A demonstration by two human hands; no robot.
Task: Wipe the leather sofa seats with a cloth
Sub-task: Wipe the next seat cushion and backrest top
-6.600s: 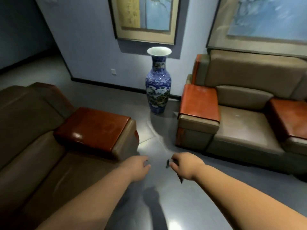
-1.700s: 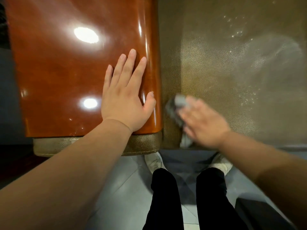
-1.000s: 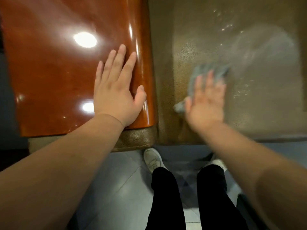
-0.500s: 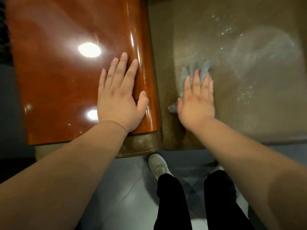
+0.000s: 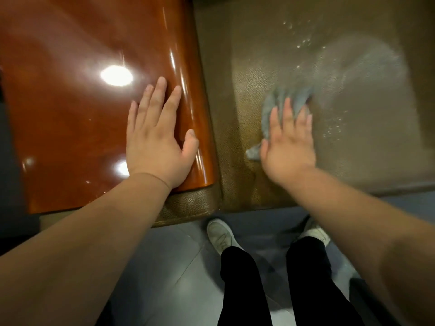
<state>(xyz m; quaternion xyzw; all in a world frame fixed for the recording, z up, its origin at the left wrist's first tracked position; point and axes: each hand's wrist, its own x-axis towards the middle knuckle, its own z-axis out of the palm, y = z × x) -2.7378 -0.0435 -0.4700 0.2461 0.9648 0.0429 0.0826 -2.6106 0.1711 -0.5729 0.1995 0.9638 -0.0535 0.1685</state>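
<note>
right hand [image 5: 288,142] flat on cloth [image 5: 282,100] | seat [image 5: 353,149] | left hand [image 5: 157,140] on armrest [image 5: 70,114]

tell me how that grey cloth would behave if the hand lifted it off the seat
Probably floppy: the cloth lies bunched and creased under the right hand. Likely light, being thin. It seems to slide easily over the leather seat.

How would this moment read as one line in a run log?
step: wiping | right hand: flat on grey cloth | surface: olive leather sofa seat | left hand: flat on glossy brown wooden armrest
</note>
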